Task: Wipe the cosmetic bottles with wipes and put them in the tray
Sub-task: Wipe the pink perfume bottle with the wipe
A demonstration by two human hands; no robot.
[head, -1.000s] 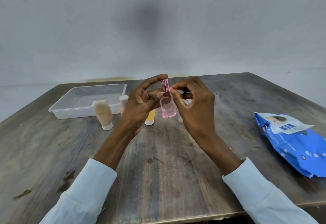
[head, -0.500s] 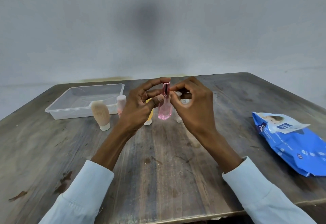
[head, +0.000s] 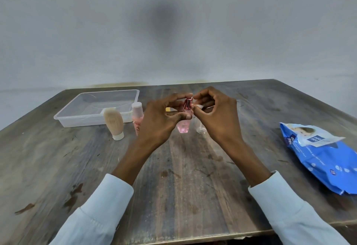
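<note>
Pink perfume bottle pinched upright between my hands, above mid-table.

My left hand (head: 160,117) grips the pink perfume bottle (head: 185,121); my right hand (head: 216,117) pinches a small white wipe (head: 201,106) at its cap. Bare wooden table (head: 183,183) lies open toward me. Clear tray (head: 67,118) far left, beige tube (head: 114,123) and pink tube (head: 138,116) before it; blue wipes pack (head: 324,159) right, writing unreadable.

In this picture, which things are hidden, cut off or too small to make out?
Head view only:
- Pink bottle: its middle is hidden by the left hand.
- Wipe: only a white bit shows in the right hand.
- Clear bottle: top hidden behind the right hand.
- Yellow item: mostly behind the left hand.
- Wipes pack: cut off by the right edge; print too small to read.
</note>
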